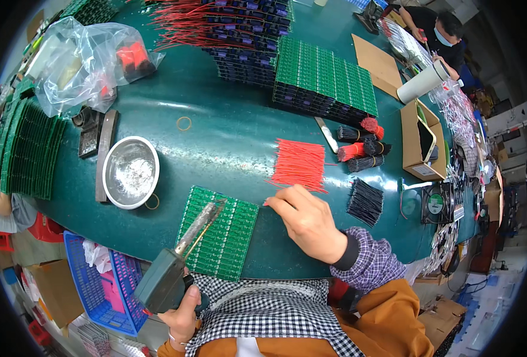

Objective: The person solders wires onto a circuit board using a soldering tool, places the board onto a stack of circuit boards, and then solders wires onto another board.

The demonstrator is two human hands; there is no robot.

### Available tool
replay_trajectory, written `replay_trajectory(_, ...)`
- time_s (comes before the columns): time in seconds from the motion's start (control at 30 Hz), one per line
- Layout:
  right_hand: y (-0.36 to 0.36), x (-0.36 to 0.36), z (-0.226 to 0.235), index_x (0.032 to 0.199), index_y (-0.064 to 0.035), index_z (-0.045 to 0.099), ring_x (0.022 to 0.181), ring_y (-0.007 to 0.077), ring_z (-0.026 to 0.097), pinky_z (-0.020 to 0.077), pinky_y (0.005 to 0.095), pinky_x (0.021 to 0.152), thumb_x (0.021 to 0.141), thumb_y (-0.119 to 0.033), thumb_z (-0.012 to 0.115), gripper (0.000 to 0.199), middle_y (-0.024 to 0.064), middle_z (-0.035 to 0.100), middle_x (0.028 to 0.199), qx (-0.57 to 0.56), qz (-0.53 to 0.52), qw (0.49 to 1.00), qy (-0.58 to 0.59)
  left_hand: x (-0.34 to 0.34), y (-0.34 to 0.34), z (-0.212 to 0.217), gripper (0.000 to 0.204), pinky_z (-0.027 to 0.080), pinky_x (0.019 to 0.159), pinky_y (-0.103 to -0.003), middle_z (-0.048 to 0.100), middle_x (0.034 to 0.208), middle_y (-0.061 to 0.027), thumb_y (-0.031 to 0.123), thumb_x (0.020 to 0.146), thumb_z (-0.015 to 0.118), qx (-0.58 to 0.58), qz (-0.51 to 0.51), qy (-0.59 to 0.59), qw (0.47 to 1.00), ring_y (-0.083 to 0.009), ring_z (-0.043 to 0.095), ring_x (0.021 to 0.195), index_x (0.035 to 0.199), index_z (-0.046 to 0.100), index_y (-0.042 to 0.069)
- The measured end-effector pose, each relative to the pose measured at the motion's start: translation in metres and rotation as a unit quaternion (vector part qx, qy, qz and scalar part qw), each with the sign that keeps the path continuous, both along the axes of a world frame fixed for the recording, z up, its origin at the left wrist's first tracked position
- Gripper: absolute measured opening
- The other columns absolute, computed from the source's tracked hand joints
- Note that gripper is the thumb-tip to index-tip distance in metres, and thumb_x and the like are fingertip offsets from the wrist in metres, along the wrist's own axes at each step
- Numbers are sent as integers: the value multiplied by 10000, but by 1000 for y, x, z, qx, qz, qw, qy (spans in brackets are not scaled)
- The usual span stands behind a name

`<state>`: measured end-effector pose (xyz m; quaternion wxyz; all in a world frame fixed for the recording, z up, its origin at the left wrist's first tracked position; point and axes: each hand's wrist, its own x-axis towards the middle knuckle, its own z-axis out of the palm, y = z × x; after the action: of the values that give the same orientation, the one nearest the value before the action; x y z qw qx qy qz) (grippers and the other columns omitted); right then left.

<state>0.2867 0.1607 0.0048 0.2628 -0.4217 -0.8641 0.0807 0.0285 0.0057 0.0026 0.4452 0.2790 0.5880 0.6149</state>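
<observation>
My left hand (183, 315) is wrapped round the handle of a dark green soldering gun (163, 278). Its long metal tip reaches over a green circuit board panel (230, 241), which lies flat at the table's near edge. Whether the tip touches the board cannot be made out. Just right of the panel, my right hand (312, 226) pinches a small red wire (267, 202) between thumb and finger; most of the wire is hidden. Beyond that hand lies a flat pile of red wires (300, 165), and to its right a pile of black wires (365, 203).
A white-rimmed metal bowl (133, 163) stands left of the panel. Behind are stacked green boards (326, 74) and boards with red wires (245, 35). Bundled wires (364, 149) and a cardboard box (415, 143) sit right. A blue basket (99, 291) is below left; a masked person (436, 35) works far right.
</observation>
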Motion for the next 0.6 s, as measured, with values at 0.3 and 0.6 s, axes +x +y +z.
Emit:
replay_trajectory(0.3, -14, 0, -21, 1039, 1, 755, 768, 236, 737, 596, 330, 618, 776, 65, 759, 271, 101, 728, 954, -27, -10, 995, 91, -10, -14, -14, 490, 540, 692, -275, 703, 1183, -179, -32, 834, 796, -75, -120, 156, 978, -161, 662, 792, 1291, 627, -75)
replay_trajectory(0.6, -14, 0, -22, 1027, 4, 762, 749, 228, 740, 604, 322, 619, 762, 16, 747, 266, 97, 731, 951, -6, -2, 998, 65, -1, 3, -12, 242, 561, 637, -353, 737, 858, -141, 100, 789, 844, -31, -167, 333, 928, -276, 705, 667, 983, 766, -22)
